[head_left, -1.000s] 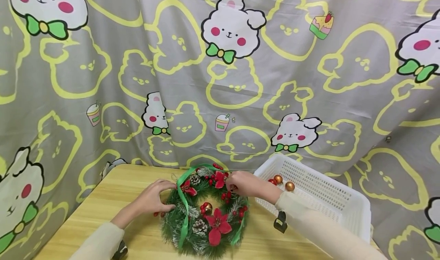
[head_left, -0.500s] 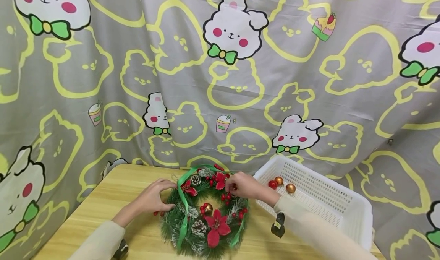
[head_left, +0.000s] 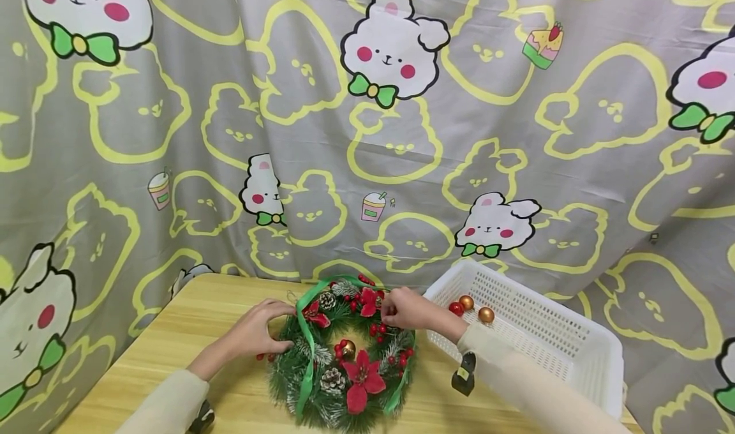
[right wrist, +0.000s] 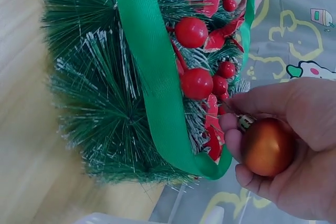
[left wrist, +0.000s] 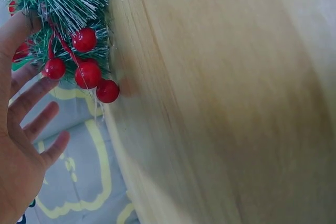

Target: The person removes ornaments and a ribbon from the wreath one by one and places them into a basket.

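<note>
Pinching glossy orange-gold bauble [right wrist: 268,147], right hand [right wrist: 294,145], beside wreath [right wrist: 131,77].

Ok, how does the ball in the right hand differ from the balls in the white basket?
The orange ball is held in the right hand against the wreath; the three basket balls lie loose in the white basket, apart from the wreath. The held one is orange; the basket holds one red and two orange-gold. All are small, round and shiny.

Right hand [right wrist: 294,150] pinching orange bauble [right wrist: 266,147] (gold cap), beside green-ribboned wreath [right wrist: 121,87]
</note>
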`<state>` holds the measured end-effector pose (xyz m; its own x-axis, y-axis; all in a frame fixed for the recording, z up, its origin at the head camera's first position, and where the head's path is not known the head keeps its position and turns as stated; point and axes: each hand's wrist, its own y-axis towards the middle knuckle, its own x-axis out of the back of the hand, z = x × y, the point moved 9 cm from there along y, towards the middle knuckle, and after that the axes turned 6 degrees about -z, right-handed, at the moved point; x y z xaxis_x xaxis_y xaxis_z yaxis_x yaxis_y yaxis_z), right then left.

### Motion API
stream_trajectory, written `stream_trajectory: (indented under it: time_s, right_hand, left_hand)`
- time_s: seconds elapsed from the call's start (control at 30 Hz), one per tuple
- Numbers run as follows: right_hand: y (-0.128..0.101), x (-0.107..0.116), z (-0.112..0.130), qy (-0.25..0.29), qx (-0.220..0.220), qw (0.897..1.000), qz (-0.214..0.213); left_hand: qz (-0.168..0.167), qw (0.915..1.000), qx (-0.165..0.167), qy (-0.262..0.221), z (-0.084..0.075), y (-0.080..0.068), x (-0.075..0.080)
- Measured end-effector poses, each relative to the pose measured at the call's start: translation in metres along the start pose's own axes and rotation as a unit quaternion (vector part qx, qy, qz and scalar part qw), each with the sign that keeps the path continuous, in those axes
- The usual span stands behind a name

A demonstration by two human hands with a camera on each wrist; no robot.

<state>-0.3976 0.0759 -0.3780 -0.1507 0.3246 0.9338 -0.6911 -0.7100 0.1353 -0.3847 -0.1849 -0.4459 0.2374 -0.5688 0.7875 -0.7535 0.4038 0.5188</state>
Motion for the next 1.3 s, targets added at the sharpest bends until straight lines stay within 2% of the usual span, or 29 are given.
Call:
stream_trajectory:
  time_s: [0.23, 0.47, 0.7, 1.07, 1.3]
  right_hand:
    - [0.0, 0.004, -0.003, 0.007, -0.006, 0.999, 0.034]
    - [0.0, 0.003, -0.003, 0.018, 0.009, 0.998, 0.066]
    - [0.004, -0.001, -0.004, 0.005, 0.017, 0.998, 0.058]
    - [0.008, -0.009, 0.001, 0.054, -0.008, 0.996, 0.069]
    - [0.005, -0.011, 0.006, 0.048, 0.013, 0.995, 0.091]
  left_hand:
    - [0.0, 1.0, 0.004, 0.002, 0.003, 0.0, -0.002]
    - [0.002, 0.9999, 0.012, -0.003, 0.001, 0.001, 0.0]
    - [0.002, 0.9999, 0.012, -0.003, 0.0, 0.001, 0.0]
    - [-0.004, 1.0, 0.004, -0.003, 0.0, 0.001, 0.0]
    - [-0.005, 1.0, 0.003, -0.005, -0.001, 0.001, 0.001]
